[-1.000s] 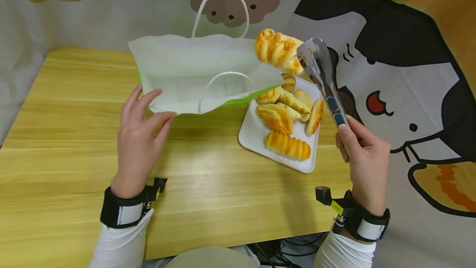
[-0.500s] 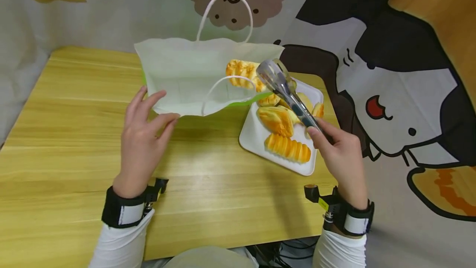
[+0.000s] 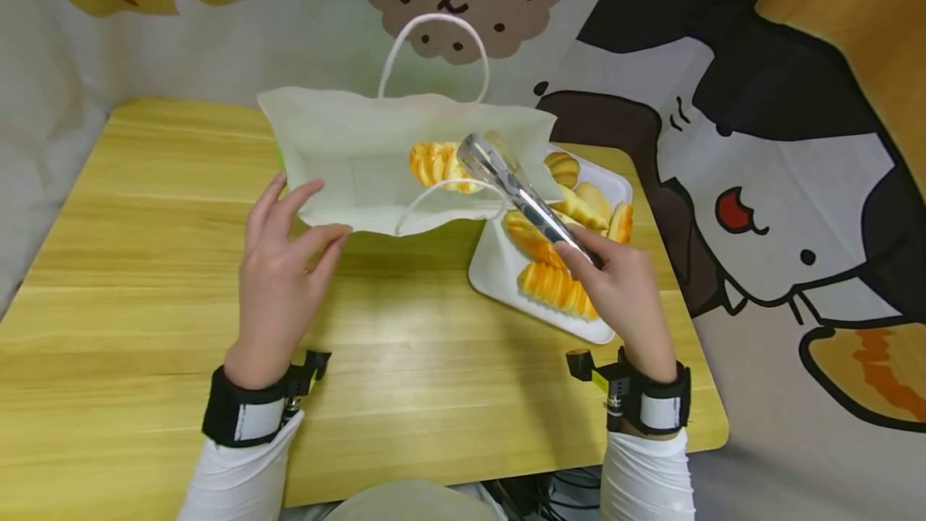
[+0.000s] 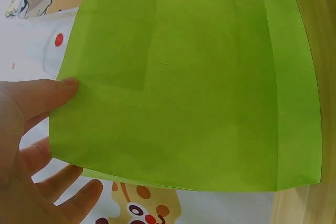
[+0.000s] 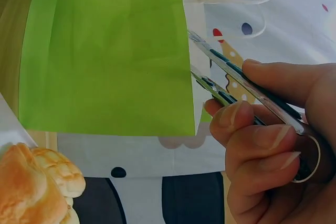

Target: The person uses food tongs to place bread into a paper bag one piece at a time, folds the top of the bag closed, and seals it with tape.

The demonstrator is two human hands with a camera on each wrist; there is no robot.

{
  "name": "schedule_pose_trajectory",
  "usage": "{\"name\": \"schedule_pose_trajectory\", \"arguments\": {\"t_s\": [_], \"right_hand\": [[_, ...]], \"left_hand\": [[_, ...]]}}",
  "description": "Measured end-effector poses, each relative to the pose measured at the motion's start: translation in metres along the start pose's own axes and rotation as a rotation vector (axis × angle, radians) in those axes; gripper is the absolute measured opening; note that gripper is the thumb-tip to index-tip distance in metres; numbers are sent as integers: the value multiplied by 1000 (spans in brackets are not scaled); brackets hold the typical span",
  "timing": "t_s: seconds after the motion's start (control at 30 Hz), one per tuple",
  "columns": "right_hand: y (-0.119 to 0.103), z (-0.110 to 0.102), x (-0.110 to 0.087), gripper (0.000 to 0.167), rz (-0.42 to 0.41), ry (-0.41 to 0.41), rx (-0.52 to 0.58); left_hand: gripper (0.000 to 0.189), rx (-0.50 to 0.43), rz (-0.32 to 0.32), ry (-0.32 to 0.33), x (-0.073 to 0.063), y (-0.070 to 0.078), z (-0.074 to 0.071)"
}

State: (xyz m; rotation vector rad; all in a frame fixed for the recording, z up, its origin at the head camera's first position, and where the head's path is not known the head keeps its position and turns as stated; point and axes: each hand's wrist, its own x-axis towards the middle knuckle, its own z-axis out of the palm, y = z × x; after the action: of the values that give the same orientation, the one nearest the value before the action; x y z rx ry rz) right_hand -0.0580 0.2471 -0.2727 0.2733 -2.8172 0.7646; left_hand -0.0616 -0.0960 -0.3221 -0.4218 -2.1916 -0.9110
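A green paper bag [image 4: 184, 103] with a white inside and white cord handles stands on the table, its mouth spread wide. My left hand [image 3: 278, 288] pinches the bag's near left rim between thumb and finger. In my right hand [image 3: 618, 288] I grip metal tongs [image 3: 531, 203], whose tips reach over the rim into the bag's mouth. A golden ridged bread roll [image 3: 434, 163] is at those tips, inside the opening and partly behind the near handle. In the right wrist view the bag's wall hides the tips of the tongs [image 5: 247, 85].
A white square tray [image 3: 499, 280] to the right of the bag bears several pastries, among them a ridged roll [image 3: 557, 289]. The wooden table [image 3: 405, 392] ends at a cloth [image 3: 781, 392] printed with cartoon figures. Dark cables [image 3: 571, 493] lie below the front edge.
The right hand has moved left, carrying the roll in the tongs from above the tray, over the bag's rim and down into its mouth. The left hand keeps its pinch on the rim.
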Motion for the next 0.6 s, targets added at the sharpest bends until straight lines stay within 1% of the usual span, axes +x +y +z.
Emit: {"name": "schedule_pose_trajectory", "arguments": {"t_s": [0.27,0.4,0.6], "right_hand": [[0,6,2,39,39,-33,11],[0,8,4,42,73,-48,24],[1,10,6,42,120,-64,62]], "left_hand": [[11,31,-12,-17,0,1,-1],[11,25,-21,-8,0,1,0],[11,19,-31,2,0,2,2]]}}
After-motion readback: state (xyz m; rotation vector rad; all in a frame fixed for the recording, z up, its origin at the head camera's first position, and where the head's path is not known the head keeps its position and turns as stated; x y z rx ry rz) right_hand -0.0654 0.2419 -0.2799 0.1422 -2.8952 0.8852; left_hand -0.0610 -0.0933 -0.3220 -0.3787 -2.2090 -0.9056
